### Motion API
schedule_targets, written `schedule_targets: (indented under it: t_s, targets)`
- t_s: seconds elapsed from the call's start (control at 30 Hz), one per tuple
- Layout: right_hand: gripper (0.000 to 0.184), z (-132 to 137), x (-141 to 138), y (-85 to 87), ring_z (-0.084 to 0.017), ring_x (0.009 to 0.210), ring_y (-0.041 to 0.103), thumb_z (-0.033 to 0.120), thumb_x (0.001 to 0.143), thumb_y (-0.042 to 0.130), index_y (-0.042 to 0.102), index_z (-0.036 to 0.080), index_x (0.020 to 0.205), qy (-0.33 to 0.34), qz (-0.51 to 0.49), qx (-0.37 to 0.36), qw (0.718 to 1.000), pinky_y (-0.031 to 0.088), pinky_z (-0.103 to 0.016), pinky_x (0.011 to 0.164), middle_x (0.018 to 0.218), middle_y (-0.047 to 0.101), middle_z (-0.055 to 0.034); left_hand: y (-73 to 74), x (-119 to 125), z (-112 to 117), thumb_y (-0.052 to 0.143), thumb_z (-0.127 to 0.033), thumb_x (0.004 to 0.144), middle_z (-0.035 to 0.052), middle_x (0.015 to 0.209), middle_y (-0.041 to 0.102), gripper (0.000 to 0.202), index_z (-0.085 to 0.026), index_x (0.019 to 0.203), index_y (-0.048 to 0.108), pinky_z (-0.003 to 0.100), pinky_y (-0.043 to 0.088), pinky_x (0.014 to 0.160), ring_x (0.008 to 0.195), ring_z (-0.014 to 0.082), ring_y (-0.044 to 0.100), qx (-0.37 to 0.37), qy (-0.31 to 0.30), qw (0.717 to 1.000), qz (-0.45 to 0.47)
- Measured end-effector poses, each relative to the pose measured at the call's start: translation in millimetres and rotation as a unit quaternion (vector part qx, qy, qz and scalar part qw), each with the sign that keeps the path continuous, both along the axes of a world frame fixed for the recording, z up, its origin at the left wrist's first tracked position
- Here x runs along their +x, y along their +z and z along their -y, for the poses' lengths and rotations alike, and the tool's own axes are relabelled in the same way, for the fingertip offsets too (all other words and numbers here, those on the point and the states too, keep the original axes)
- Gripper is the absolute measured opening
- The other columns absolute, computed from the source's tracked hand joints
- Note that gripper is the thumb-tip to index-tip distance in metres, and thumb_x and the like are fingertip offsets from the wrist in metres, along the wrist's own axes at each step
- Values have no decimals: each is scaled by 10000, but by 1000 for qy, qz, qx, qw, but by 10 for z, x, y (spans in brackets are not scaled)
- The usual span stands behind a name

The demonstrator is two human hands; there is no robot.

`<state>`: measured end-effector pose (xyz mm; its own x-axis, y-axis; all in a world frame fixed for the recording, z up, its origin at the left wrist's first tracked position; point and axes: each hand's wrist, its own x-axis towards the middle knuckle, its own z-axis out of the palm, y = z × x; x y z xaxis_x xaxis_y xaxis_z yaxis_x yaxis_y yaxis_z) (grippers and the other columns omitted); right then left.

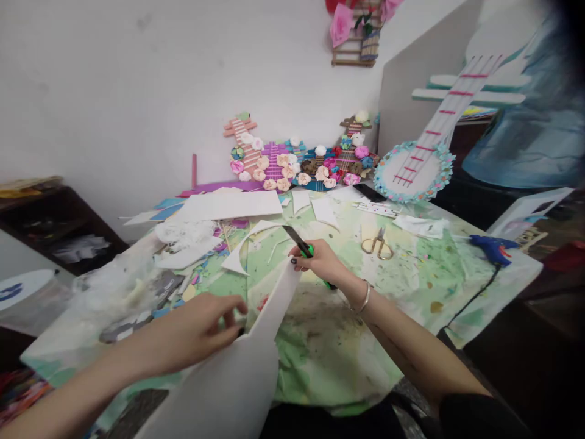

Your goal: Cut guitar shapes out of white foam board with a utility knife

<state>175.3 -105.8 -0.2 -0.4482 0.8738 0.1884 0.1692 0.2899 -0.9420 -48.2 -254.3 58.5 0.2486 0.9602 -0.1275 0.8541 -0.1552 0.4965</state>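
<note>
A white foam board cutout point(228, 384) with a wide rounded body and a narrow neck is tilted up in front of me, its body at the bottom of the view. My right hand point(317, 263) grips a green and black utility knife point(299, 242), blade end pointing up and left. The fingers of that hand also meet the top end of the neck. Beside the neck's base, my left hand point(212, 323) is open, its fingers loosely bent and apart. Its thumb lies at the board's edge; whether it presses there I cannot tell.
White board offcuts point(228, 206) and scraps cover the table's left and back. Scissors point(378, 245) and a blue glue gun point(493, 249) lie to the right. Several decorated toy instruments point(274, 164) lean against the wall, with a larger white one point(414, 167) at the back right.
</note>
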Motion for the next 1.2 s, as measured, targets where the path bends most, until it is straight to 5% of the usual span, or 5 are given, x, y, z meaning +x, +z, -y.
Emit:
schedule_targets:
  t_s: [0.23, 0.43, 0.73, 0.9, 1.2]
  targets:
    - [106, 43, 72, -23, -118, 568, 618, 158, 730, 565, 620, 171, 820, -23, 104, 78, 991, 451, -212, 595, 564, 622, 17, -353, 437, -532, 344, -399, 852, -2, 654, 632, 348, -191, 1065, 523, 239, 378, 523, 374, 103, 475, -76, -55, 995, 34]
    - [125, 247, 332, 70, -108, 552, 567, 217, 792, 551, 553, 184, 913, -83, 184, 119, 972, 345, -196, 535, 688, 627, -7, -395, 587, -575, 333, -363, 836, 51, 725, 578, 233, -192, 806, 489, 273, 379, 609, 656, 186, 543, -15, -67, 996, -65]
    - [250, 679, 454, 56, -127, 593, 487, 395, 917, 355, 470, 173, 931, -52, 349, 151, 924, 256, -222, 527, 686, 559, -14, -735, 596, -719, 355, -370, 843, 70, 933, 630, 320, -196, 1063, 508, 331, 406, 779, 868, 226, 570, -4, -77, 994, 74]
    - [232, 783, 504, 136, -118, 598, 459, 306, 951, 256, 437, 164, 972, 14, 346, 204, 916, 257, -228, 548, 711, 553, -18, -665, 686, -661, 377, -344, 829, 81, 882, 636, 241, -181, 907, 537, 333, 404, 751, 811, 226, 575, 28, -37, 999, 18]
    - [117, 776, 548, 147, -95, 453, 270, 140, 878, 339, 440, 171, 927, 2, 509, 320, 799, 123, -273, 483, 639, 518, -12, -547, 841, -569, 353, -334, 841, 84, 800, 634, 242, -183, 792, 535, 319, 399, 714, 759, 217, 583, 24, -15, 998, -50]
